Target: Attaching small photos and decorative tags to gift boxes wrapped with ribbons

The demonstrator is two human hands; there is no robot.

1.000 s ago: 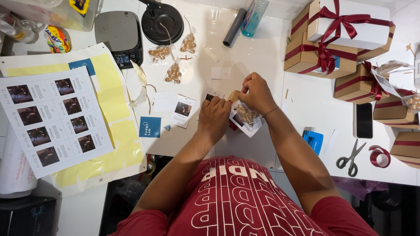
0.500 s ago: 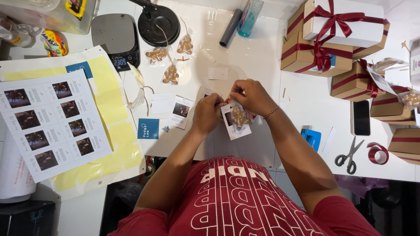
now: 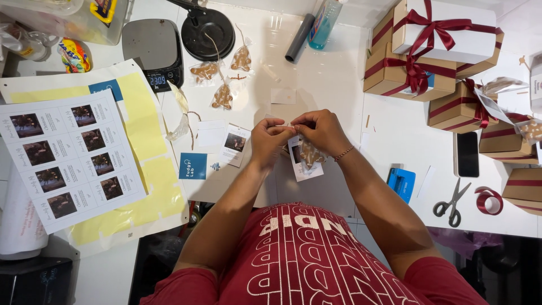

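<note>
My left hand (image 3: pixel 270 141) and my right hand (image 3: pixel 319 129) meet over the middle of the white table (image 3: pixel 333 79), fingertips pinched together at the top of a small clear bag with a gingerbread cookie (image 3: pixel 310 152) inside. A small photo card (image 3: pixel 297 161) hangs with the bag just below my fingers. Both hands grip the bag's top. Another photo card (image 3: pixel 234 143) lies flat just left of my left hand.
Three bagged cookies (image 3: pixel 223 97) lie near a black round lamp base (image 3: pixel 207 33) and a kitchen scale (image 3: pixel 153 52). A sheet of photo labels (image 3: pixel 66 161) lies at the left. Ribbon-tied gift boxes (image 3: pixel 429 51), a phone (image 3: pixel 467 153), scissors (image 3: pixel 451 203) and a ribbon roll (image 3: pixel 489 201) sit at the right.
Both hands have lifted the bagged cookie and card slightly up and toward the table's middle; the fingers now pinch together at the bag's top.
</note>
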